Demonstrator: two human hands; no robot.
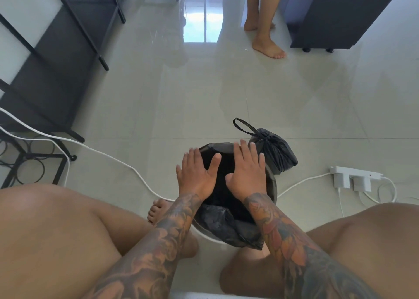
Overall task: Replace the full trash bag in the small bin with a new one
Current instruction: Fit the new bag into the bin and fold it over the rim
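Both hands are hovering flat over the small bin (235, 208) on the floor, the left hand (196, 174) and right hand (246, 174) with fingers spread straight, gripping nothing. The new bag (226, 224) is lining the bin, bunched over its near rim. The full, tied bag (275, 152) is sitting just beside the bin's far-right side. Pressing unevenly is likely to pull the liner's loose edge down inside.

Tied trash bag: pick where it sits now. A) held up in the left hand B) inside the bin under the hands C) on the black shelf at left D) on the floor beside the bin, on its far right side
D: the tied trash bag rests on the floor against the bin, past the right hand; both open hands lie over the new liner.
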